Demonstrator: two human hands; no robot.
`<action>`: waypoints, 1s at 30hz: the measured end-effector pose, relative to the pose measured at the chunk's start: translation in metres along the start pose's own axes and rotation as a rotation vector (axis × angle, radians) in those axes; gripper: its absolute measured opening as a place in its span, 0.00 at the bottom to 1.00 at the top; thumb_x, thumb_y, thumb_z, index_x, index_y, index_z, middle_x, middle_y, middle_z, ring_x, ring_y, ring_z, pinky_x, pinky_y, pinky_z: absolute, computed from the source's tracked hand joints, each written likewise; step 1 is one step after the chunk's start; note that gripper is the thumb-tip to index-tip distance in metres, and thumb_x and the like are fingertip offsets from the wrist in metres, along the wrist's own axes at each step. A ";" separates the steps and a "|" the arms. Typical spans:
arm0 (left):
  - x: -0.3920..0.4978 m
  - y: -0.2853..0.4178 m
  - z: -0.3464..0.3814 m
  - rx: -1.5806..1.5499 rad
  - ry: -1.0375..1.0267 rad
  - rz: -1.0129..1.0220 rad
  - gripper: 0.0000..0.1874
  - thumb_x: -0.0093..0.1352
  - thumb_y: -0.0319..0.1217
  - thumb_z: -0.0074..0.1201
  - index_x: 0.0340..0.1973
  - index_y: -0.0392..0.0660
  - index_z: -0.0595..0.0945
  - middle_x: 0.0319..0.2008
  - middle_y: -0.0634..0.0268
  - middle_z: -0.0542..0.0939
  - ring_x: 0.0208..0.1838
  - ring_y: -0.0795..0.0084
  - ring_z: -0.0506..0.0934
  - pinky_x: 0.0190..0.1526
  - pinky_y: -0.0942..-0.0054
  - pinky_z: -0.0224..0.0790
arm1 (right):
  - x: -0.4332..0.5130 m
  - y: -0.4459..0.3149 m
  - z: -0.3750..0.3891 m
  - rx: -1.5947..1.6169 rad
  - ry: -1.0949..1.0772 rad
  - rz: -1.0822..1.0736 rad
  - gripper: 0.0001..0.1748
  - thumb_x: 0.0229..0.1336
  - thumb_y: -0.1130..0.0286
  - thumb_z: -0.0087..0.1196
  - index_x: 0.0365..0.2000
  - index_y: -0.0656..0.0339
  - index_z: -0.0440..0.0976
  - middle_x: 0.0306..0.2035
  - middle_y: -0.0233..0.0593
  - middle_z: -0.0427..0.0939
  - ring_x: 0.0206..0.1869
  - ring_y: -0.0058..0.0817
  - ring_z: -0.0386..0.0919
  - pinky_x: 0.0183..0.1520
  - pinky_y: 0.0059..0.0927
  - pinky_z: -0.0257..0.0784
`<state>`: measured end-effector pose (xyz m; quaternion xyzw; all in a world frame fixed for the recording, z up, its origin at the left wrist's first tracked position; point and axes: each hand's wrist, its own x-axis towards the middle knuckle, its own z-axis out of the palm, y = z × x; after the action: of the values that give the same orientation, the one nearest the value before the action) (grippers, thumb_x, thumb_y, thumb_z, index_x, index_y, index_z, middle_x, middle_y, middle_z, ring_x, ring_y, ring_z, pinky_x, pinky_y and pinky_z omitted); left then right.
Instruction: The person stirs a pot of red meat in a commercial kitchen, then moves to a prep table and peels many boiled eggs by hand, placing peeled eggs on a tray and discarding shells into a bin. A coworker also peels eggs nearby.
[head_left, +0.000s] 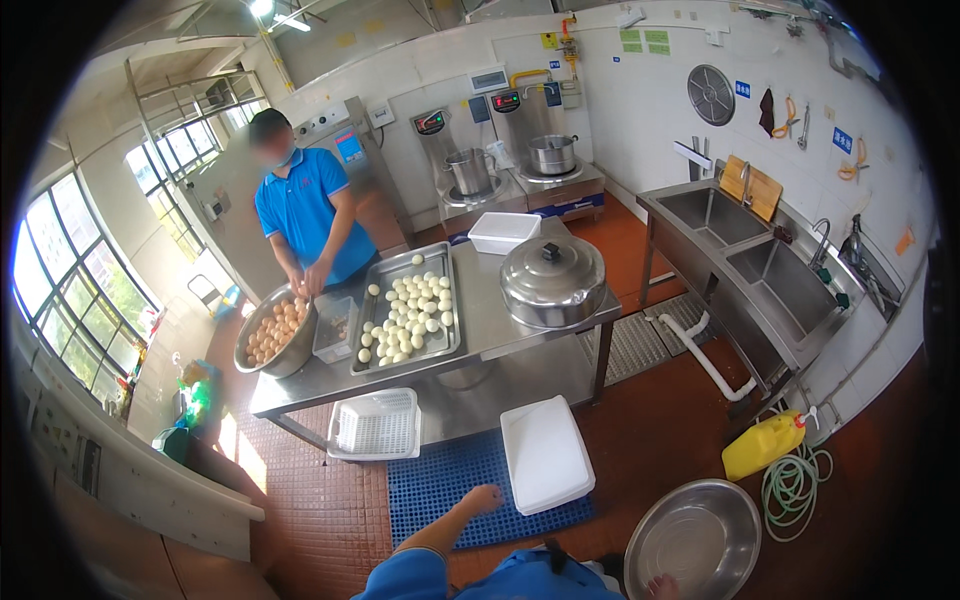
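Note:
My left hand (482, 499) hangs above the blue perforated floor mat (442, 480), its fingers curled and nothing seen in it. Just beside it is a white rectangular plastic container with a white top (546, 454). My right hand (663, 586) is partly cut off by the bottom edge of the picture; its fingers lap over the inner wall of a wide, empty stainless steel basin (694, 532). On the steel table (480, 334) before me, peeled eggs (409, 315) lie on a metal tray (457, 300). A steel bowl (300, 345) of brown eggs (277, 330) stands at the table's left end.
Across the table a co-worker (315, 202) has both hands at the egg bowl. A lidded steel pot (553, 285) and a white tub (504, 229) stand on the table. Right are a double sink (780, 277), a yellow jug (761, 446) and a coiled hose (795, 487); a white basket (375, 424) is below the tabletop.

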<state>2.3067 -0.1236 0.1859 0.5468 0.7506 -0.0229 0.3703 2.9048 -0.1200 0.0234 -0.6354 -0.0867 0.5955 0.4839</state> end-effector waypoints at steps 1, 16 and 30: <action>0.006 -0.001 0.013 0.239 -0.032 0.171 0.20 0.69 0.44 0.50 0.46 0.42 0.81 0.50 0.51 0.79 0.52 0.50 0.77 0.54 0.55 0.70 | 0.010 -0.023 0.017 0.009 -0.047 0.014 0.06 0.60 0.65 0.52 0.34 0.54 0.68 0.22 0.32 0.70 0.17 0.22 0.67 0.16 0.21 0.60; 0.205 0.153 0.001 0.100 -0.283 -0.095 0.25 0.65 0.50 0.53 0.45 0.41 0.83 0.47 0.49 0.81 0.53 0.48 0.77 0.54 0.55 0.70 | 0.166 -0.332 0.245 -0.382 -0.152 -0.137 0.10 0.63 0.60 0.56 0.40 0.53 0.73 0.29 0.30 0.76 0.26 0.18 0.74 0.26 0.21 0.68; 0.413 0.382 -0.198 -0.484 0.220 -0.114 0.18 0.65 0.43 0.55 0.43 0.44 0.82 0.38 0.50 0.83 0.44 0.49 0.81 0.49 0.58 0.73 | 0.461 -0.675 0.451 -0.983 -0.201 -0.964 0.25 0.60 0.70 0.57 0.57 0.67 0.67 0.54 0.48 0.73 0.51 0.35 0.74 0.54 0.34 0.69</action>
<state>2.4690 0.4490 0.2315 0.3985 0.7994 0.1959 0.4048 2.9669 0.7760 0.2782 -0.6132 -0.6633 0.2616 0.3400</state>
